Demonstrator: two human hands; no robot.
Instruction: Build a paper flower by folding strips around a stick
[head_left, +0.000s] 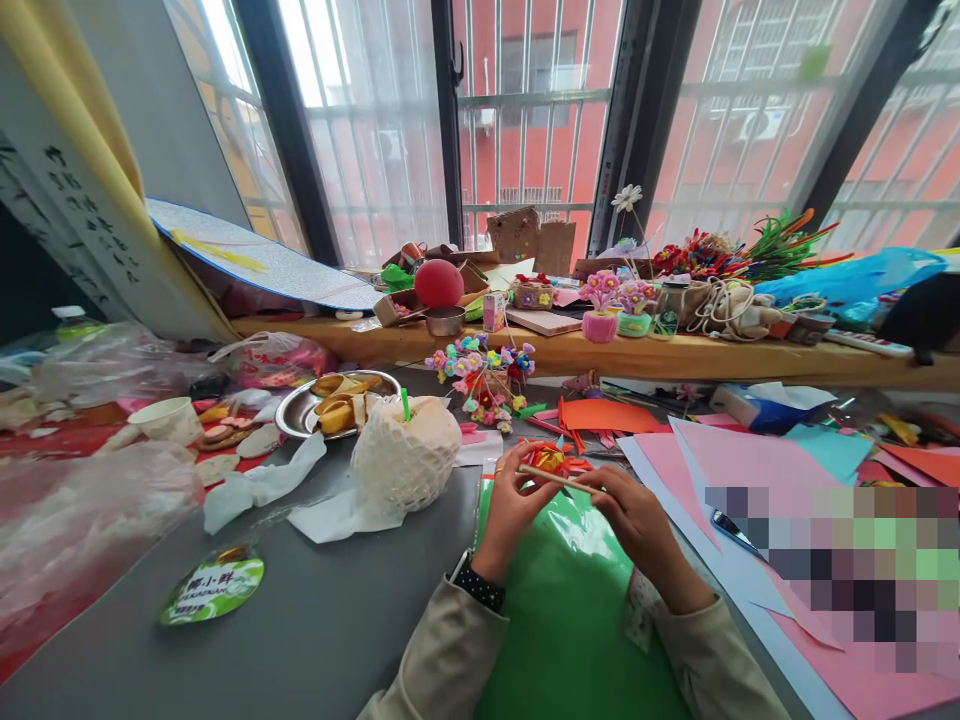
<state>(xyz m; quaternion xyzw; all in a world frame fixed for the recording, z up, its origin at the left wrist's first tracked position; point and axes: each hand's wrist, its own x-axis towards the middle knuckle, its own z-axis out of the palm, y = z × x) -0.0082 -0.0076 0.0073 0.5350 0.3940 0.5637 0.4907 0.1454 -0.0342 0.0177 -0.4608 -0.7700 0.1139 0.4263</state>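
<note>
Both hands are raised over a glossy green sheet (577, 620) at the table's front. A thin, light wooden stick (559, 479) runs between them, almost level. Its left end is pinched by my left hand (514, 510), thumb and fingers closed. The other end lies between the fingertips of my right hand (637, 515). Just beyond my left fingertips is an orange, red and yellow paper piece (549, 457); I cannot tell whether it touches the hand. Orange paper strips lie behind it on the table.
Left of the hands stands a net-wrapped coconut (409, 450) with a green straw, near a steel bowl (283, 410) of banana peels. Pink and white paper sheets (652, 480) cover the right side. Behind, a colourful flower bunch (480, 370) stands below the cluttered window ledge (360, 345).
</note>
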